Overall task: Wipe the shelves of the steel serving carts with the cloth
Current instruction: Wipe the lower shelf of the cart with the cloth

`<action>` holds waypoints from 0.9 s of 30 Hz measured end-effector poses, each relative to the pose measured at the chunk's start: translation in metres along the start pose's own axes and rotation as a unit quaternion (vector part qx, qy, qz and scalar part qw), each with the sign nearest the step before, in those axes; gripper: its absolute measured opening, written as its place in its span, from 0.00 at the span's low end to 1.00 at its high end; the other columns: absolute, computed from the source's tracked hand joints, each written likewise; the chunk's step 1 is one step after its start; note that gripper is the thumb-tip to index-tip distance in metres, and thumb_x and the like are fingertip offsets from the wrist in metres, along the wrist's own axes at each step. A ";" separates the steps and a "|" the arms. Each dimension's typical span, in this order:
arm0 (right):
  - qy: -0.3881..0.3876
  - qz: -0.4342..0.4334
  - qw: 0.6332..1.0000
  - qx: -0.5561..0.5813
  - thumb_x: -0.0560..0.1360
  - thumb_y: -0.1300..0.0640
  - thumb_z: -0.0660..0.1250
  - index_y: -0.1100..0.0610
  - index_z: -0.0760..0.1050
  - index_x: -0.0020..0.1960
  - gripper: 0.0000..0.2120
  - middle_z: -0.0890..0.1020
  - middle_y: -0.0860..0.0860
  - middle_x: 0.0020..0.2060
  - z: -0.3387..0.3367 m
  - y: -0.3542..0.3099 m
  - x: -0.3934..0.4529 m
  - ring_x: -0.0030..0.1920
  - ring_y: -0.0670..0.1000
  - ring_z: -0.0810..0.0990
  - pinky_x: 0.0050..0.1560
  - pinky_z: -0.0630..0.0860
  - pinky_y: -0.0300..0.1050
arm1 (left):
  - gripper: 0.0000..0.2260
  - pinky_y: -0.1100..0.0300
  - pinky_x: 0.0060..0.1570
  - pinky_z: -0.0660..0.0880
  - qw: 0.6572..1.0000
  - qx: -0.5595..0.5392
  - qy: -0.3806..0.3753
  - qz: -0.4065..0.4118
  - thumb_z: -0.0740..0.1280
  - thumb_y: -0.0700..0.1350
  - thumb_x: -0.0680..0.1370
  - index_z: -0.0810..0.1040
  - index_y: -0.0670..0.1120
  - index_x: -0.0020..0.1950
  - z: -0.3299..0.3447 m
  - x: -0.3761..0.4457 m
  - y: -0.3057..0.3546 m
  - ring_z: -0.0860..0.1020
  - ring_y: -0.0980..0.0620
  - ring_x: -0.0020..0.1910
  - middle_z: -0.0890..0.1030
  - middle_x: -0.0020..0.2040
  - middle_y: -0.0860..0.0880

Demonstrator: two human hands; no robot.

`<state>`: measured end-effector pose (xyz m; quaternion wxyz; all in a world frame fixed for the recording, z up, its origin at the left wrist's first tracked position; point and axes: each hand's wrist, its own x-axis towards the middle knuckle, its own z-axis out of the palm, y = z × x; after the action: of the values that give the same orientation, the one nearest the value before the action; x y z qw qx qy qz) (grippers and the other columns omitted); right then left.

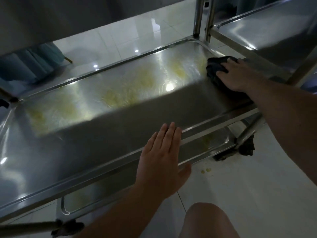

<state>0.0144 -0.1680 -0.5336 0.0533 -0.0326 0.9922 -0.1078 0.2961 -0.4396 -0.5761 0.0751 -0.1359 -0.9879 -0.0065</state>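
Note:
A steel cart shelf fills the middle of the head view, streaked with yellowish smears. My right hand presses flat on a dark cloth at the shelf's far right corner. My left hand lies flat with fingers together on the shelf's near rim, holding nothing. A lower shelf shows beneath, with a few yellow spots on it.
A second steel cart stands to the right, its posts close to the cloth. A dark caster sits on the white tile floor, with yellow drips beside it. My bare knee is at the bottom.

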 end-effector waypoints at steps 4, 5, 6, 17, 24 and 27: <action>-0.011 -0.043 0.999 -0.004 0.82 0.35 0.49 0.46 0.55 0.83 0.32 0.53 0.46 0.83 0.004 -0.039 0.003 0.83 0.55 0.49 0.80 0.51 0.60 | 0.41 0.46 0.82 0.57 1.000 0.006 0.006 -0.001 0.59 0.67 0.80 0.58 0.43 0.85 0.000 0.000 0.002 0.54 0.46 0.85 0.58 0.85 0.44; -0.022 -0.067 0.997 0.000 0.83 0.36 0.51 0.45 0.55 0.83 0.31 0.53 0.46 0.83 0.006 -0.055 -0.004 0.83 0.54 0.49 0.79 0.50 0.60 | 0.41 0.46 0.82 0.56 1.000 0.005 0.004 0.000 0.59 0.67 0.80 0.58 0.43 0.85 -0.001 0.000 0.002 0.54 0.46 0.85 0.58 0.85 0.44; -0.031 -0.097 0.995 0.003 0.83 0.37 0.51 0.45 0.56 0.83 0.30 0.54 0.46 0.83 0.008 -0.073 -0.012 0.83 0.54 0.49 0.79 0.50 0.58 | 0.41 0.46 0.82 0.57 1.000 0.003 0.000 0.001 0.59 0.67 0.80 0.58 0.43 0.85 -0.002 0.000 0.003 0.54 0.46 0.85 0.58 0.85 0.44; 0.005 -0.168 0.986 0.004 0.84 0.40 0.53 0.48 0.63 0.80 0.27 0.62 0.52 0.81 0.010 -0.062 -0.042 0.80 0.56 0.60 0.78 0.58 0.56 | 0.41 0.46 0.82 0.57 1.000 0.004 -0.017 0.003 0.59 0.67 0.80 0.56 0.44 0.86 -0.006 0.000 0.000 0.54 0.47 0.85 0.57 0.86 0.45; 0.014 0.017 0.999 -0.037 0.78 0.36 0.39 0.54 0.62 0.78 0.37 0.59 0.58 0.80 -0.001 -0.023 -0.016 0.78 0.66 0.60 0.75 0.61 0.66 | 0.42 0.46 0.82 0.56 1.000 -0.013 -0.025 0.001 0.58 0.67 0.80 0.53 0.44 0.86 -0.006 0.001 0.002 0.50 0.46 0.85 0.54 0.86 0.45; -0.004 -0.081 0.997 0.001 0.83 0.40 0.48 0.54 0.63 0.78 0.30 0.62 0.57 0.80 0.014 -0.093 -0.044 0.76 0.63 0.65 0.75 0.63 0.58 | 0.43 0.46 0.82 0.54 0.999 -0.014 -0.029 -0.001 0.59 0.67 0.79 0.53 0.44 0.86 -0.007 0.001 0.003 0.50 0.47 0.85 0.54 0.86 0.45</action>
<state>0.0644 -0.2583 -0.5227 0.0480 -0.1133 0.9860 -0.1125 0.2967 -0.4369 -0.5695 0.0445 -0.1360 -0.9896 -0.0162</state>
